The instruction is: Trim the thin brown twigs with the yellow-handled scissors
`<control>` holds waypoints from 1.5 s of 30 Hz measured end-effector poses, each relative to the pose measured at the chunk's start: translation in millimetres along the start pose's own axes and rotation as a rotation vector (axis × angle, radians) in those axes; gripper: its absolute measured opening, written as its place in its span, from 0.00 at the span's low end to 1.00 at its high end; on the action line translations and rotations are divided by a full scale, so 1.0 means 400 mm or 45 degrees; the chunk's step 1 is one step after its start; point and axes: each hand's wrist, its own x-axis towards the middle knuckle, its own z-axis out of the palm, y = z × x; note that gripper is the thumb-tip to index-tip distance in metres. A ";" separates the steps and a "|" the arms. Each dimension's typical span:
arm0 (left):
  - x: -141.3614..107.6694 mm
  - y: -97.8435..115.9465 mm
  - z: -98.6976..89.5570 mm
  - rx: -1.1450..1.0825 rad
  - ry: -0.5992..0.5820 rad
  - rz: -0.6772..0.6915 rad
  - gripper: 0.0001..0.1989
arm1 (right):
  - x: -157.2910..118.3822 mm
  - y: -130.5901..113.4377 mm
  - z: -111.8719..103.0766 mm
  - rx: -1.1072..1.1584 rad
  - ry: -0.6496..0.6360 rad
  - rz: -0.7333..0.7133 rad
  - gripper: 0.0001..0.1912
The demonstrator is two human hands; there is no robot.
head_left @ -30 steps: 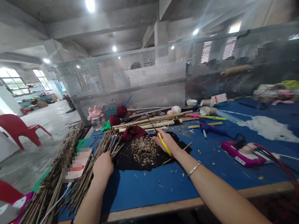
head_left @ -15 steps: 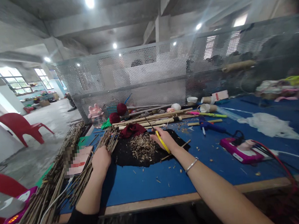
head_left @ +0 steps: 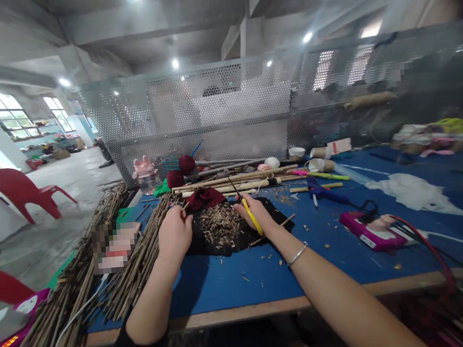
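Left hand (head_left: 175, 233) closed on a thin stick (head_left: 184, 205), twigs (head_left: 141, 257) just to its left. Right hand (head_left: 255, 214) gripping yellow scissors (head_left: 247, 210), blades pointing away. Between both, chips (head_left: 220, 226) on black cloth (head_left: 205, 246).

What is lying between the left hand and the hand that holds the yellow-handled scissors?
Between the left hand and the right hand, which grips the yellow-handled scissors, lies a heap of cut stick bits on a black cloth. A dark red cloth lies just behind the heap. Nothing upright stands between them.
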 end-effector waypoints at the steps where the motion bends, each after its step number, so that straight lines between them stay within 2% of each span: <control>1: 0.017 0.008 0.015 -0.058 0.042 0.028 0.07 | 0.000 0.002 0.001 0.000 0.005 0.009 0.19; 4: 0.070 0.012 0.073 -0.150 0.092 0.093 0.08 | 0.000 0.008 0.003 -0.021 0.059 0.054 0.19; 7: 0.109 -0.011 0.130 -0.068 -0.051 0.054 0.06 | 0.003 0.013 0.001 -0.072 0.147 0.110 0.18; 10: 0.118 -0.042 0.168 0.064 -0.289 0.055 0.08 | 0.010 0.020 -0.013 -0.133 0.235 0.168 0.17; 13: 0.109 -0.060 0.186 0.200 -0.332 0.097 0.10 | 0.019 0.037 -0.041 -0.322 0.316 0.303 0.20; 17: 0.104 -0.062 0.187 0.282 -0.400 0.053 0.09 | 0.028 0.065 -0.081 -0.602 0.280 0.620 0.24; 23: 0.106 -0.057 0.171 0.225 -0.474 0.005 0.11 | 0.036 0.071 -0.093 -0.725 0.089 0.854 0.25; 29: 0.094 -0.063 0.155 0.202 -0.534 -0.031 0.12 | 0.041 0.068 -0.087 -0.775 -0.033 0.872 0.22; 37: 0.099 -0.074 0.177 0.142 -0.405 -0.088 0.11 | 0.042 0.076 -0.085 -0.794 -0.043 0.855 0.24; 42: 0.102 -0.078 0.180 0.104 -0.363 -0.144 0.10 | 0.040 0.080 -0.086 -0.783 -0.008 0.831 0.24; 45: 0.105 -0.074 0.172 -0.006 -0.243 -0.145 0.09 | 0.037 0.071 -0.087 -0.740 0.095 0.782 0.25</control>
